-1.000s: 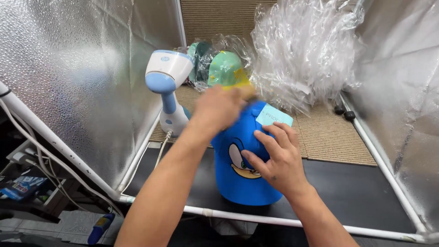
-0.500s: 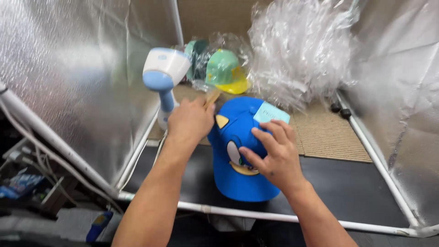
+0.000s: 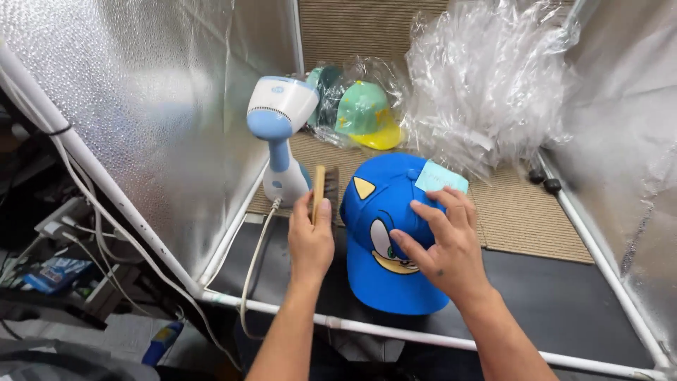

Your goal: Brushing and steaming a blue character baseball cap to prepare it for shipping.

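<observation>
View from the head camera into a small booth. Silver foil walls (image 3: 141, 106) close the left and right sides, carried on a white pipe frame (image 3: 423, 339) whose front rail crosses just under both forearms. The floor is part black mat (image 3: 564, 296) at the front and part ribbed tan mat (image 3: 522, 219) behind; open floor lies to the right of the cap, out to the right-hand pipe. A large heap of clear plastic wrap (image 3: 486, 85) fills the back right corner, its lower edge reaching down just behind the cap. The blue cap (image 3: 384, 240), with a cartoon face and a yellow ear, sits at centre, brim toward the front rail, a pale blue tag (image 3: 441, 176) on its crown. The right hand (image 3: 444, 243) lies spread and flat on the cap's right side, fingers apart, pressing rather than gripping. A white and blue handheld steamer (image 3: 280, 134) stands upright near the left wall, its cord (image 3: 254, 261) trailing over the front rail. A bagged green and yellow cap (image 3: 367, 116) lies at the back. The left hand (image 3: 312, 236) is clamped on a wooden brush (image 3: 321, 187), held upright in the narrow gap between steamer and cap, just beside the cap's left edge.
</observation>
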